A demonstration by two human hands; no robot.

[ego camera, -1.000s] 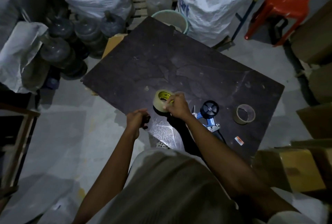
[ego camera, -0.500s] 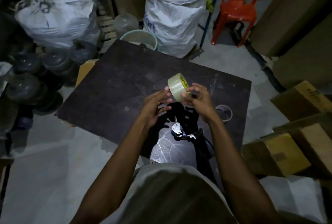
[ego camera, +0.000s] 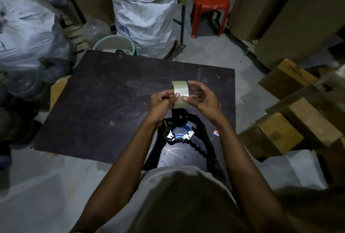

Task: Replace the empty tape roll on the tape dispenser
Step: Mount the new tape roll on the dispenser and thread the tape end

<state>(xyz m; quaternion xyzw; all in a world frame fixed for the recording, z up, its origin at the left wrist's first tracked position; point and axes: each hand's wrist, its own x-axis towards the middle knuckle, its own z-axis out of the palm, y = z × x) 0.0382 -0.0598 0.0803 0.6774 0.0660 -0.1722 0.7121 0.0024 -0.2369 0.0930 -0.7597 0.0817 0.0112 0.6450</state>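
A full roll of clear packing tape (ego camera: 180,90) is held edge-on above the dark board (ego camera: 104,105). My left hand (ego camera: 162,104) pinches the roll's near rim with thumb and fingers. My right hand (ego camera: 203,100) cups its right side, fingertips on the tape face. Just below the hands, on the board, lies the blue and black tape dispenser (ego camera: 178,129), its black hub bare and its handle pointing toward me. The empty roll is hidden behind my right hand.
A pale bucket (ego camera: 113,44) and a white sack (ego camera: 147,14) stand behind the board. A red plastic chair (ego camera: 209,1) is at the back. Cardboard boxes (ego camera: 291,126) are stacked on the right, dark water jugs (ego camera: 22,85) on the left.
The view has shifted so the board sits squarer. Both hands stay on the tape roll and have turned it from side-on to edge-on, lower and closer above the dispenser.
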